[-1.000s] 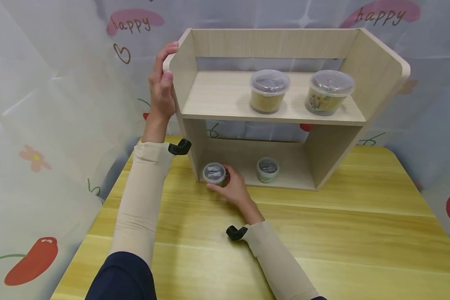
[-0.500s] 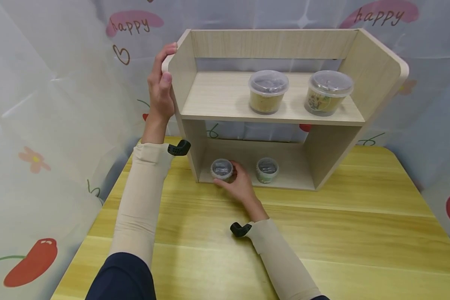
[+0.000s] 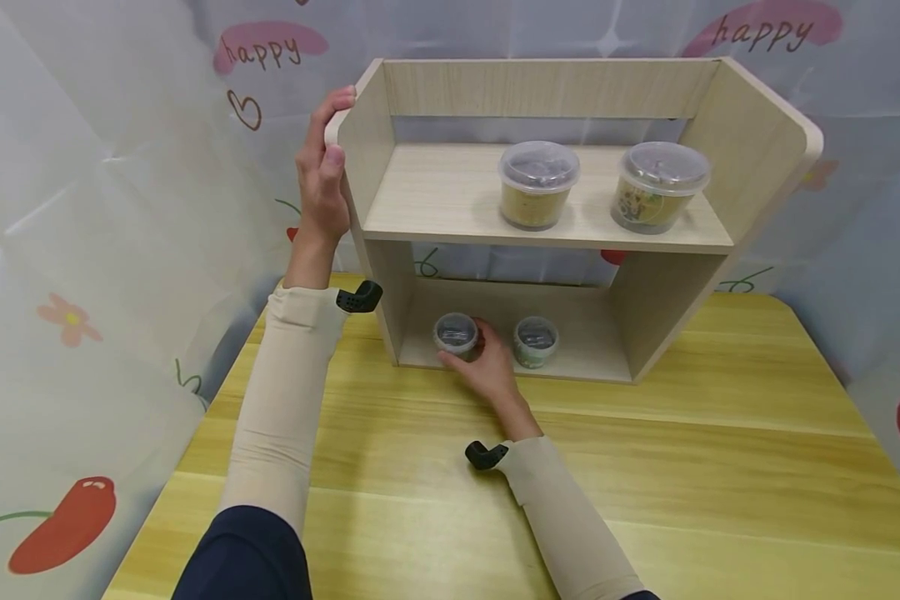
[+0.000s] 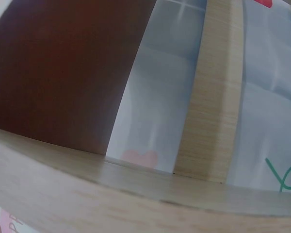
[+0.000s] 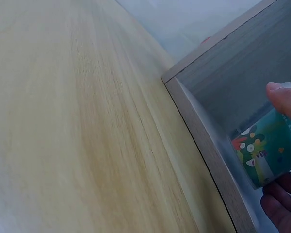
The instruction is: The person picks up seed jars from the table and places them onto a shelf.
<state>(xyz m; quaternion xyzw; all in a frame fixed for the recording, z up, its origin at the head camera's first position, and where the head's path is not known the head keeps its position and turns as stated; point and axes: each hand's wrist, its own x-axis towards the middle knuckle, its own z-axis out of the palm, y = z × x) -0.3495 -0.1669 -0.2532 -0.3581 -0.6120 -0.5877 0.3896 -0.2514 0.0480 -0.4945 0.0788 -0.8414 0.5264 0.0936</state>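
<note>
My left hand grips the left side panel of a pale wooden two-tier shelf, fingers over its front edge and thumb on the near side. Low down, my right hand holds a small round lidded tub at the left of the bottom tier. In the right wrist view the thumb and fingers wrap that tub, whose green label has a flower pattern. A second small lidded tub stands on the same tier, just right of my hand. Only the bare shelf boards fill most of the left wrist view.
Two larger lidded tubs, one in the middle and one at the right, stand on the upper tier. The shelf sits on a yellow wood-grain table. A printed cloth hangs behind and at the left.
My right hand has moved the small tub right and slightly back, from the bottom tier's left front corner toward the second small tub. The left hand stays on the side panel.
</note>
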